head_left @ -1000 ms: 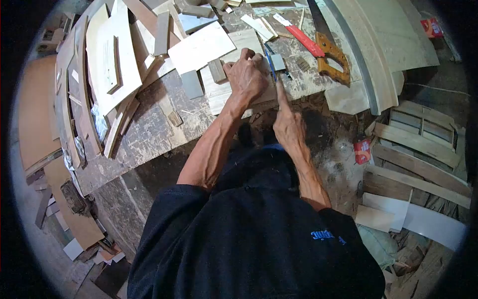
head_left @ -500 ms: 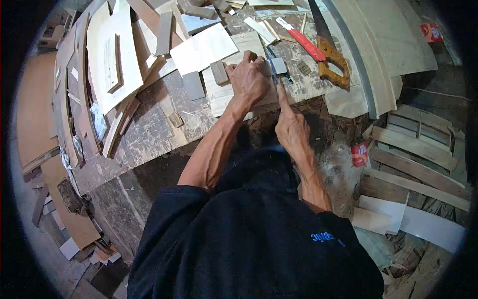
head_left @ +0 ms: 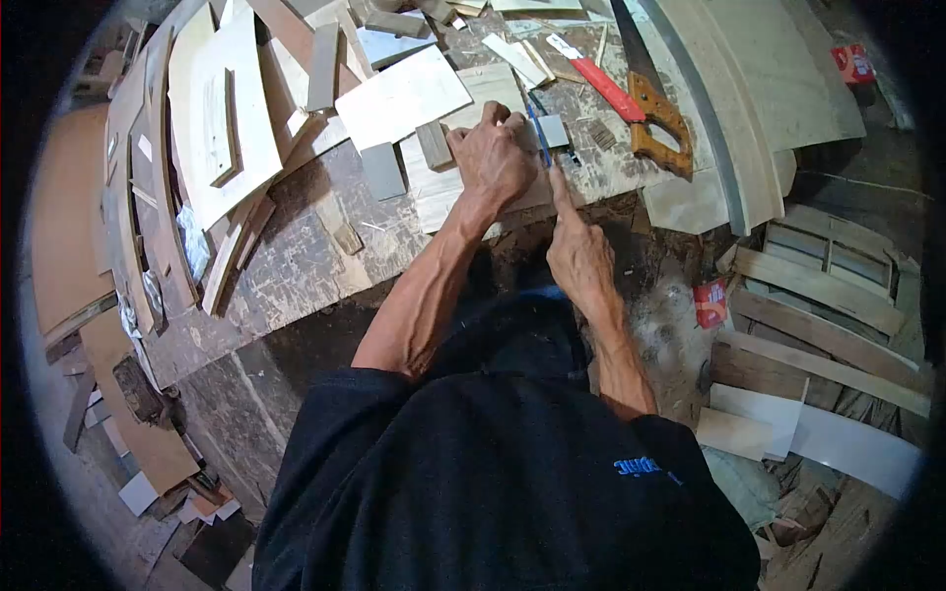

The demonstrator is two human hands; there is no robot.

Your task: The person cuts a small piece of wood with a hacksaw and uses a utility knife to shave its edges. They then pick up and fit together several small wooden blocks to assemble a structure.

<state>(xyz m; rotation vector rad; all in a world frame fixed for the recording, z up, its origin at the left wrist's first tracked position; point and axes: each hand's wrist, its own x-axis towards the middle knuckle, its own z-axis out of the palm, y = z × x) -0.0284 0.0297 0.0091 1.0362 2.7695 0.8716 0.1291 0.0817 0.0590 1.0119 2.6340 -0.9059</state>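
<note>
My left hand (head_left: 498,163) presses down on a pale wooden board (head_left: 434,202) near the bench edge, fingers curled; whatever lies under them is hidden. My right hand (head_left: 579,251) is closed round the near end of a thin blue blade-like strip (head_left: 539,130), index finger stretched along it. The strip runs away from me, just right of my left hand. Beside it lies a small light-grey square piece (head_left: 554,131). A short grey-brown wood block (head_left: 434,145) sits left of my left hand, with a flat grey piece (head_left: 382,171) further left.
A handsaw with a wooden handle (head_left: 662,133) and a red-handled saw (head_left: 606,87) lie to the right on the worn bench (head_left: 286,276). Sheets and offcuts (head_left: 225,128) are piled at left. Curved panels (head_left: 724,98) stand at right, with wooden frames (head_left: 818,295) below.
My right hand has shifted very slightly toward me and right, along with the blue strip. My left hand stays in place on the board.
</note>
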